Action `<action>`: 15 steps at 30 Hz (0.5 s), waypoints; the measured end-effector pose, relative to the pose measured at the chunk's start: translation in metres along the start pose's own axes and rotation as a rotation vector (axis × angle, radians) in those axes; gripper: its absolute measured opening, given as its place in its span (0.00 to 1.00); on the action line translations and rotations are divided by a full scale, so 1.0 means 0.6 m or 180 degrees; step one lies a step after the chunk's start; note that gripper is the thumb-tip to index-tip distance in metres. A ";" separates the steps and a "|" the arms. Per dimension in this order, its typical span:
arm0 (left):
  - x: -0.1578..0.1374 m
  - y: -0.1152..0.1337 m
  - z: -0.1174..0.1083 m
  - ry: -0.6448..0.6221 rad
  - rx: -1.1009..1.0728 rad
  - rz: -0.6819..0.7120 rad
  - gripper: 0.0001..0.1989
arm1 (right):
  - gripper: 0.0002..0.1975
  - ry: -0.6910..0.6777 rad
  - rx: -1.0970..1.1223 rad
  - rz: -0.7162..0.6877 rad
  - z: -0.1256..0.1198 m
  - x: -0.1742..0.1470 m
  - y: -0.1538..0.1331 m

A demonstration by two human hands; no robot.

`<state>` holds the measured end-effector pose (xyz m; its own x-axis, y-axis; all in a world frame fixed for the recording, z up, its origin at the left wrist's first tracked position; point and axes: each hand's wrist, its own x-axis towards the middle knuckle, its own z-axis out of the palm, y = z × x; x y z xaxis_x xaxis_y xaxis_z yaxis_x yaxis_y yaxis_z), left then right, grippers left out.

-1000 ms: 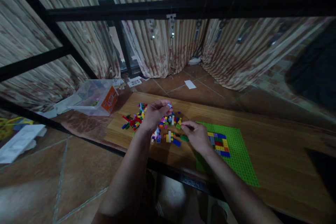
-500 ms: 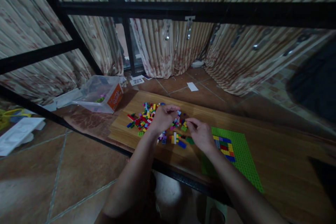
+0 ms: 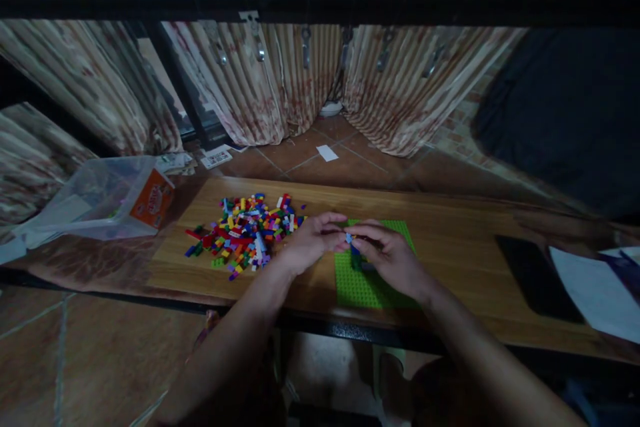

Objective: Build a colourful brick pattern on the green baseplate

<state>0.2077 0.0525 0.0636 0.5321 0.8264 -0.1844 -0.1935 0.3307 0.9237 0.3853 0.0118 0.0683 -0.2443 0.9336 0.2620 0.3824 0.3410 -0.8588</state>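
Observation:
My left hand [image 3: 313,240] is closed, its fingertips pinching a small light blue brick [image 3: 349,238]. Right against it, my right hand [image 3: 393,257] is closed too, with a tiny yellow brick [image 3: 355,236] at its fingertips. Both hands meet above the green baseplate [image 3: 353,290]. Below the fingers, blue and green bricks [image 3: 355,257] show in part; my right hand hides most of what stands on the plate. To the left of my hands lies a loose pile of mixed coloured bricks [image 3: 245,233].
A clear plastic box [image 3: 113,197] with an orange label stands left of the wooden board [image 3: 450,267]. On the right are a black flat object [image 3: 537,277] and white paper [image 3: 595,290]. A black metal bar [image 3: 310,1] crosses in front of striped curtains [image 3: 280,80].
The view has turned right. Both hands have moved from over the brick pile to above the green baseplate, and their fingertips, apart before, have come together with the small bricks.

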 end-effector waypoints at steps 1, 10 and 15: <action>0.001 -0.003 0.005 -0.0048 -0.0090 -0.0034 0.25 | 0.13 0.0017 0.0072 0.0069 -0.003 -0.005 0.003; 0.026 -0.045 0.013 0.0507 0.0660 -0.0045 0.15 | 0.11 0.0774 -0.0527 0.0458 -0.071 -0.047 0.070; 0.024 -0.050 -0.003 0.0395 0.2052 0.0243 0.11 | 0.10 0.0470 -0.1035 0.0617 -0.086 -0.059 0.107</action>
<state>0.2198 0.0550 0.0326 0.4301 0.8958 -0.1120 0.3258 -0.0383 0.9447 0.4644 0.0063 0.0265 -0.0184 0.9817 0.1895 0.6765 0.1518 -0.7207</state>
